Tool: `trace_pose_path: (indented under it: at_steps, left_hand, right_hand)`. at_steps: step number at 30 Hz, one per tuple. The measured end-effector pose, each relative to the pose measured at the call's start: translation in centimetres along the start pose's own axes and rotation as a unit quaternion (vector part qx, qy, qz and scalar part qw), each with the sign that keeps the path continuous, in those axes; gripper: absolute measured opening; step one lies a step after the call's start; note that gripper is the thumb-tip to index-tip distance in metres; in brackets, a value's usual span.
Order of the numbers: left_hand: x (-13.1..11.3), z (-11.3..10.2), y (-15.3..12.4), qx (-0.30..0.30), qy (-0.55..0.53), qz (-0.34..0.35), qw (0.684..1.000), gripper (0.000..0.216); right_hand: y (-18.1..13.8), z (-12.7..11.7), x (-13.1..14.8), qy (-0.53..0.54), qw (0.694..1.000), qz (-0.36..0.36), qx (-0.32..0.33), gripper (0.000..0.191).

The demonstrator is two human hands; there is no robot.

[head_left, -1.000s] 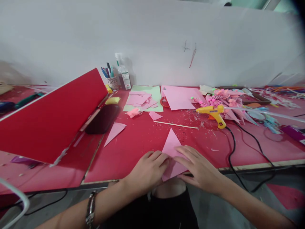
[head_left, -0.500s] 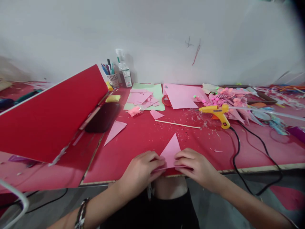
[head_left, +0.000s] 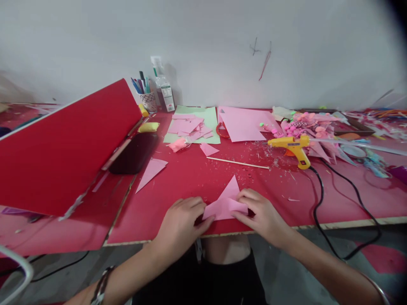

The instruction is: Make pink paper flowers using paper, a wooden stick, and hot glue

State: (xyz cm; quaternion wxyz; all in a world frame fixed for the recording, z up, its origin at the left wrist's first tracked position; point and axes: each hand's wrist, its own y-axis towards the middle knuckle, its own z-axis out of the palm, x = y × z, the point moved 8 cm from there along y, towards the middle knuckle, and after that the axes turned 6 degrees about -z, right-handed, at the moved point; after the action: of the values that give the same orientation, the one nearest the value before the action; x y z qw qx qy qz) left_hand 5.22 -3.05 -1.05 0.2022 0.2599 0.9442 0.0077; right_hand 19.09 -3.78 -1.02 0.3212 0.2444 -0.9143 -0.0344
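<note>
A pink sheet of paper (head_left: pixel 225 207) lies at the table's front edge, its pointed tip facing away from me and its near part folded up into a band. My left hand (head_left: pixel 184 220) grips the left end of that band, thumb in front and fingers behind. At the right end, my right hand (head_left: pixel 262 216) pinches the fold between thumb and fingers. Beyond the hands rest a thin pale stick (head_left: pixel 238 162) and a small pink paper piece (head_left: pixel 208 149). Another pink paper triangle (head_left: pixel 151 173) is to the left.
A yellow glue gun (head_left: pixel 294 148) with a black cord lies at the right, beside a pile of pink decorated cones (head_left: pixel 308 127). Pink scraps (head_left: pixel 189 126) cover a green sheet (head_left: pixel 208 113) at the back. A large red board (head_left: pixel 70 148) leans over the left side, near a dark phone (head_left: pixel 135 153).
The paper's near edge has come up into a wider folded band, facing me. Both hands have shifted slightly outward along it, still holding its ends.
</note>
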Motion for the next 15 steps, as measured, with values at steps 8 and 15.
trace_pose_path:
  at_steps: [8, 15]
  left_hand:
    - [-0.1, -0.1, -1.0, 0.067, -0.099, 0.079, 0.99, 0.017]
    - [-0.1, -0.4, -1.2, -0.016, -0.044, 0.065, 0.997, 0.016]
  right_hand:
    - [-0.7, 0.5, 0.5, 0.066, 0.99, -0.091, 0.089, 0.016]
    - [-0.7, 0.1, 0.2, 0.068, 0.995, -0.059, 0.049, 0.011]
